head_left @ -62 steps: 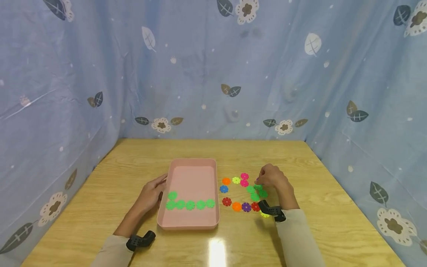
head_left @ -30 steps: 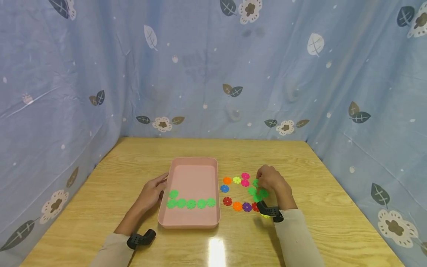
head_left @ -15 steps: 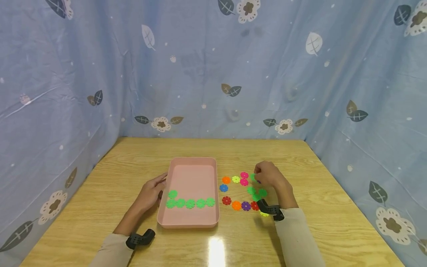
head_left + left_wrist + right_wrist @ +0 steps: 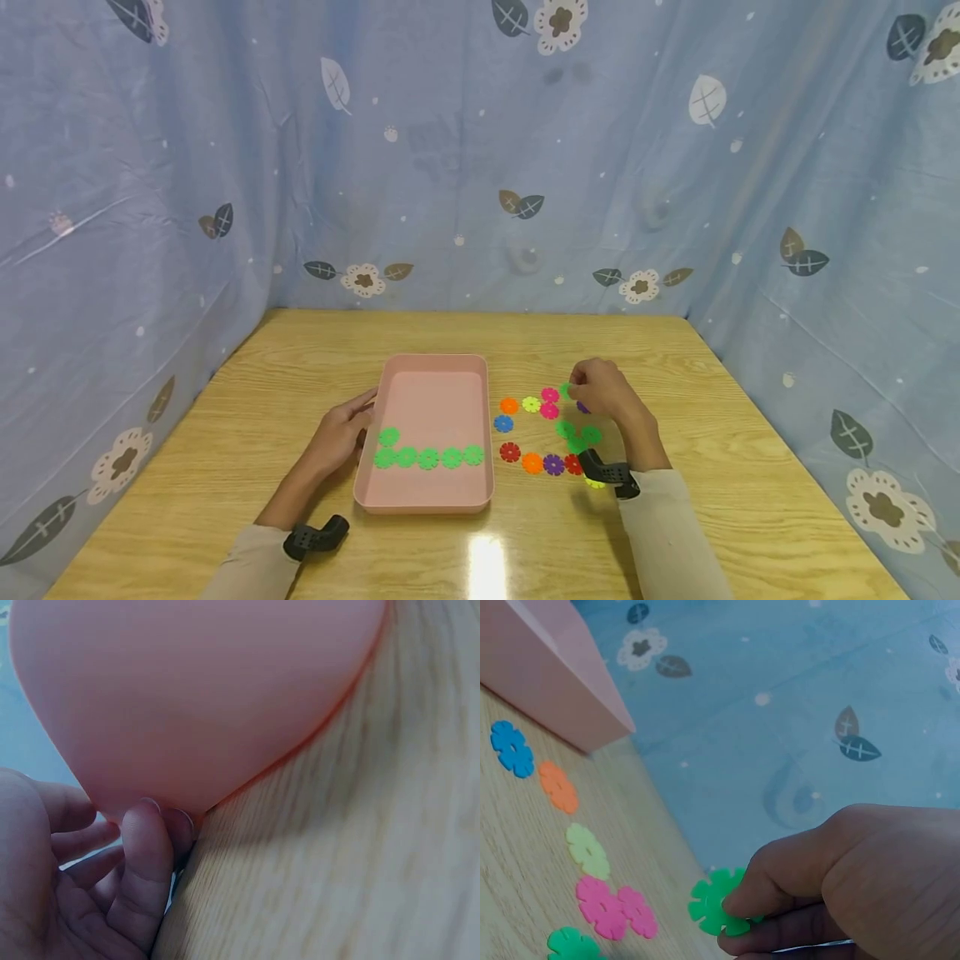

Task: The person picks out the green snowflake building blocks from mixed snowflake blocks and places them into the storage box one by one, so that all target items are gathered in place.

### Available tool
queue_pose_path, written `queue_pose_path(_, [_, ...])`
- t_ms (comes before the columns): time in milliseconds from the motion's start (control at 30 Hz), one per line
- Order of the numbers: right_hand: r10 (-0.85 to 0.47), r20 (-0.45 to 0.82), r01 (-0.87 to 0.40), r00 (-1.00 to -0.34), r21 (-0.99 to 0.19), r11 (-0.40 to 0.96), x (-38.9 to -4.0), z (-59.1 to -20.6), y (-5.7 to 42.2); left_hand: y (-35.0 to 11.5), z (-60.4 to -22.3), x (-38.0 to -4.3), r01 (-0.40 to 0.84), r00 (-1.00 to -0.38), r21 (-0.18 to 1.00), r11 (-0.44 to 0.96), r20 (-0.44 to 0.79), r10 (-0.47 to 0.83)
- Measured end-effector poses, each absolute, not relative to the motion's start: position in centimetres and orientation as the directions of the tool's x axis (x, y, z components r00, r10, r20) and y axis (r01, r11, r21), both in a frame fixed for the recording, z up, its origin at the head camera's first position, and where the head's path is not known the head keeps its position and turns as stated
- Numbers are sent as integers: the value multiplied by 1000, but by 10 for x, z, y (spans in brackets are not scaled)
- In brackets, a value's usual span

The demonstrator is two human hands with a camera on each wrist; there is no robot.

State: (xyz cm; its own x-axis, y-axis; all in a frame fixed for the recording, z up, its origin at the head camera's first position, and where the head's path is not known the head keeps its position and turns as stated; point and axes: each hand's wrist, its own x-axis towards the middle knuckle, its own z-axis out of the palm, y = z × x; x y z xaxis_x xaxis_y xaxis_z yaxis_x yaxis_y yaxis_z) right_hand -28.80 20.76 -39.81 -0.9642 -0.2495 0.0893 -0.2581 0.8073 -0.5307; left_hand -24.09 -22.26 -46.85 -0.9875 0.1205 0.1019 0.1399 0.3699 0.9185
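1. A green disc (image 4: pixel 712 904) is pinched between the thumb and fingers of the right hand (image 4: pixel 606 390), to the right of two pink discs (image 4: pixel 550 411).
2. The left side of a pink tray (image 4: pixel 438 400) is held by the left hand (image 4: pixel 337 435), its fingers bent against the outer wall.
3. Inside the tray, six green discs (image 4: pixel 428 458) are seen: five set in a row across the near half, a sixth placed just beyond the leftmost.
4. Between the right hand and the tray, the table is occupied by the pink pair, a yellow disc (image 4: pixel 531 404), an orange disc (image 4: pixel 509 406) and a blue disc (image 4: pixel 503 424); the way in is also bounded by the tray's raised right wall.
5. A purple disc (image 4: pixel 583 407) is partly covered by the right hand, with loose green discs (image 4: pixel 565 429) clustered nearer the sleeve.
6. Along the near side, a curved line is formed by red, orange, purple, red and yellow discs, its right end partly hidden by a black wrist camera (image 4: pixel 603 473).
7. The wooden table (image 4: pixel 330 342) is enclosed by a blue curtain (image 4: pixel 450 167) printed with leaves and flowers.
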Motion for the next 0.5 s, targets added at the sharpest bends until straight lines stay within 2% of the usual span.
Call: queue_pose_path(500, [-286,147,-318,-947,-568,759,-288,-400,208,-222,-469,-241,138,-987,925,354,100,123])
